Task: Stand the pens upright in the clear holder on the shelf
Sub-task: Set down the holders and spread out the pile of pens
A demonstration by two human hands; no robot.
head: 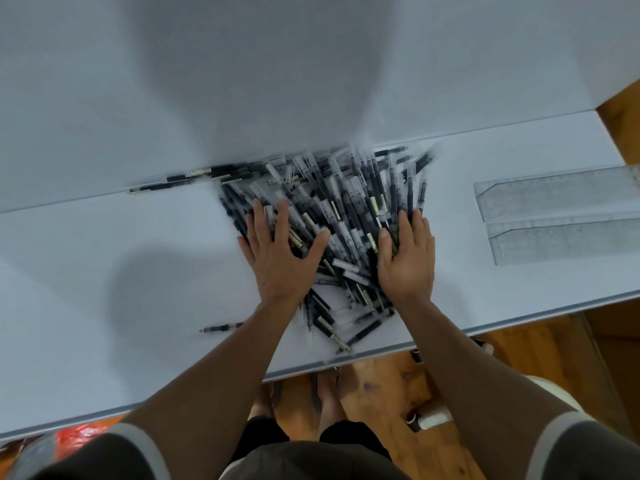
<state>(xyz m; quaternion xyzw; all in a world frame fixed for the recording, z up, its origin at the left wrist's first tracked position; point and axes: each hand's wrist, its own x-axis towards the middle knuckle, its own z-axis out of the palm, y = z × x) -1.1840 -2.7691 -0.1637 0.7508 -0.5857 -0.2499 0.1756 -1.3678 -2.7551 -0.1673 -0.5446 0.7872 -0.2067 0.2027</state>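
Pens (332, 230) reach front edge of table (104, 271) (open surface left).

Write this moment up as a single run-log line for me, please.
pens: loose pile on table | left hand: flat on pile | right hand: flat on pile | clear holder: not in view

The pens (346, 216) look like plastic, with clear and frosted barrels over dark cores and a faint gloss. The shelf (104, 271) under them is smooth, matt and pale grey. Two rulers (554, 192) are clear plastic, slightly cloudy. The floor (381, 382) is varnished wood, shiny, with the grain showing. The sleeves (104, 459) are dark matt cloth with grey cuffs.
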